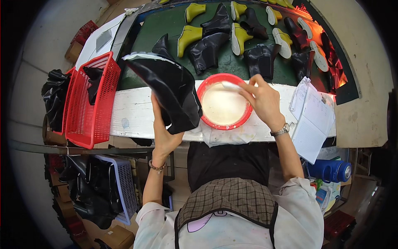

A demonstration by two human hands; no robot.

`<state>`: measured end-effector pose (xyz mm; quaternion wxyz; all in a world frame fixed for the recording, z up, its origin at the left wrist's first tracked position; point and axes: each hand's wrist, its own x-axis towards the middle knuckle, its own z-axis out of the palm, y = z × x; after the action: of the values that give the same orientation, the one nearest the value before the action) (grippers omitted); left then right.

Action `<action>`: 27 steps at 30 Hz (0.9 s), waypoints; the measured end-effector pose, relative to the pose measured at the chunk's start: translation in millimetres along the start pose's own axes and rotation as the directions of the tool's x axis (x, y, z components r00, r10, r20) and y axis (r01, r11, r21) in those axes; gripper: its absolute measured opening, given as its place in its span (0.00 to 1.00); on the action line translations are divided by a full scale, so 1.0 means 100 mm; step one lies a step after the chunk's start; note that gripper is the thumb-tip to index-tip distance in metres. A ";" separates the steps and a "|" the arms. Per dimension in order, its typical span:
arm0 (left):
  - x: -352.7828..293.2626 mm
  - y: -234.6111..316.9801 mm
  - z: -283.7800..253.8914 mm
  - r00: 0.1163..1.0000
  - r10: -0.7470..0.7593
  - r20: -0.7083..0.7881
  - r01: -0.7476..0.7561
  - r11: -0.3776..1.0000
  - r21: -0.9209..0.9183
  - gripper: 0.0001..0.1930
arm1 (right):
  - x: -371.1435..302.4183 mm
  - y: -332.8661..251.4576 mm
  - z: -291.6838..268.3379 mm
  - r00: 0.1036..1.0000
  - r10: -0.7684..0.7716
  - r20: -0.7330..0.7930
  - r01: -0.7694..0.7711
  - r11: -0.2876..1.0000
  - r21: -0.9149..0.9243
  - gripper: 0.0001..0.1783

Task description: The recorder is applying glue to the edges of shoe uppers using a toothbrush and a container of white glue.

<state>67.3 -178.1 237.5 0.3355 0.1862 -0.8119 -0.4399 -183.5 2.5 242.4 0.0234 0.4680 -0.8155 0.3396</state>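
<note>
My left hand (164,133) grips a black leather boot upper (172,93) from below, fingers behind it and thumb along its lower end. A pale whitish band runs along the upper's far edge. To its right, a red bowl (224,126) holds a cream-white liquid (223,107). Above the bowl's far right part, my right hand (263,101) pinches a small white-coated brush (231,86), its tip over the liquid. A crumpled white cloth (224,137) lies under the bowl's near side.
Beyond the white bench (134,103), a green conveyor belt (151,27) carries black boot uppers (209,50) and yellow foot-shaped forms (189,37). Red baskets (110,99) stand left. An open notebook (311,126) lies right, above a blue bottle (325,171). A blue basket (126,186) holds black pieces lower left.
</note>
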 end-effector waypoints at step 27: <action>-0.06 0.32 0.00 0.986 0.053 0.160 -0.038 0.995 -0.097 0.54 | -0.05 -0.03 -0.35 0.973 -0.118 -0.198 0.195 0.880 0.433 0.07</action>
<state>71.2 -156.6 262.1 0.2866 0.1153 -0.8191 -0.4834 -187.6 25.3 269.2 0.0099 0.4951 -0.6695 0.5536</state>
